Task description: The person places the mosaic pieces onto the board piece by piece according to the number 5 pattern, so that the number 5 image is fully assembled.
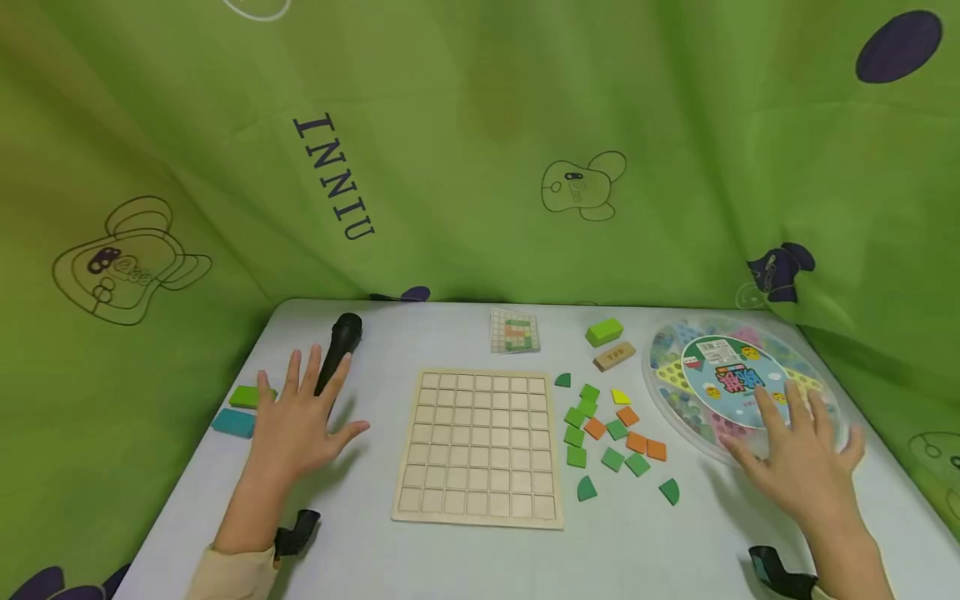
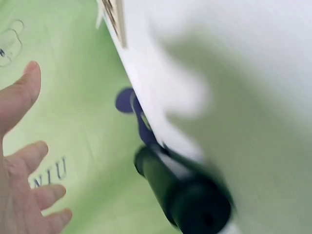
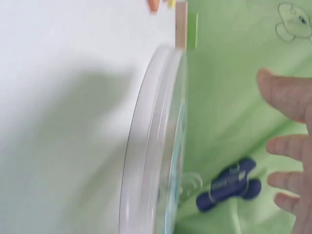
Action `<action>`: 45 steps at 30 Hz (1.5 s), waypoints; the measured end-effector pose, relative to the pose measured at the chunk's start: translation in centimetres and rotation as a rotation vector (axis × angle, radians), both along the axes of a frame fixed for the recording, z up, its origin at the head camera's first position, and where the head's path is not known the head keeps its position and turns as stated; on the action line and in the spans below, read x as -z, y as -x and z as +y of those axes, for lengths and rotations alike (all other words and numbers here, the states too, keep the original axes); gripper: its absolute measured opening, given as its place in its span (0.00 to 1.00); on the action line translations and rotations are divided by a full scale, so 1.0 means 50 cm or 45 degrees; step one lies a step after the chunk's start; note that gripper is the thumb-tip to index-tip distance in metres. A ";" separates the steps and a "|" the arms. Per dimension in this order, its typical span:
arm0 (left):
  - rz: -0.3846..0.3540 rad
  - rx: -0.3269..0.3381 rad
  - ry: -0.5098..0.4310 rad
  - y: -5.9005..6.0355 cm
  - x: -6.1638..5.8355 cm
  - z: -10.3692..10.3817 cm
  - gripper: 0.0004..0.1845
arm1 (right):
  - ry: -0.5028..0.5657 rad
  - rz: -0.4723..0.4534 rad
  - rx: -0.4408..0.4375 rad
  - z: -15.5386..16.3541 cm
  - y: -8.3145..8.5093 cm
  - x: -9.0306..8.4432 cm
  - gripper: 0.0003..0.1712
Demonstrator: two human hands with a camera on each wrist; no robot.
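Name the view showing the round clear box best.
The head view: it shows the round clear box nearly whole from above, partly behind the right hand. The right wrist view has mostly its side, cropped; the left wrist view, nothing of it.

The head view looks forward and down over the board point(image 1: 477, 446). Wrist views, low, close and rolled sideways, face the curtain point(image 1: 480, 167): left of the board, sharing the mic point(image 1: 342, 346) with head; right, the box point(image 1: 723, 392).

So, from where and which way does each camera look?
On head: facing forward and down at the wooden board; left grip and right grip show.
On left wrist: facing the green curtain; left grip shows.
On right wrist: facing the round box edge-on; right grip shows.
Head and right wrist share the round box.
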State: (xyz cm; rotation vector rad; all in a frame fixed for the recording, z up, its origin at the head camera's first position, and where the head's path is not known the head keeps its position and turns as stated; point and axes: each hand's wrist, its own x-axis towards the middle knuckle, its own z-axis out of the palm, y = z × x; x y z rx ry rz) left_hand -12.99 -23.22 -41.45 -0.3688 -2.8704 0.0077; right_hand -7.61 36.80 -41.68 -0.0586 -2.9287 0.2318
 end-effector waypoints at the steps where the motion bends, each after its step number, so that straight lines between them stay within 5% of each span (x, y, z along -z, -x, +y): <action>1: -0.004 0.028 -0.003 0.001 -0.001 0.009 0.52 | 0.009 0.040 -0.037 -0.009 0.005 0.002 0.49; 7: -0.085 0.305 -0.179 0.013 -0.001 0.075 0.46 | 0.177 0.227 -0.306 -0.080 0.047 0.014 0.35; 11: -0.287 0.532 -0.470 0.018 0.002 0.112 0.43 | 0.349 0.164 -0.411 -0.133 0.091 0.020 0.31; 14: -0.465 0.615 -0.656 0.022 0.007 0.130 0.41 | 0.467 0.071 -0.459 -0.172 0.127 0.024 0.30; 20: -0.756 0.604 -0.820 0.034 0.051 0.133 0.40 | 0.675 -0.169 -0.537 -0.249 0.200 0.037 0.29; 24: -0.860 0.578 -0.843 0.039 0.078 0.128 0.41 | 0.734 -0.342 -0.555 -0.284 0.243 0.049 0.27; 29: -0.843 0.602 -0.778 0.045 0.091 0.127 0.41 | 0.687 -0.422 -0.522 -0.306 0.281 0.061 0.22; 37: -0.832 0.635 -0.736 0.054 0.106 0.125 0.43 | 0.542 -0.378 -0.488 -0.302 0.291 0.076 0.12; 45: -0.821 0.625 -0.765 0.052 0.114 0.115 0.43 | 0.719 -0.305 -0.457 -0.336 0.265 0.052 0.15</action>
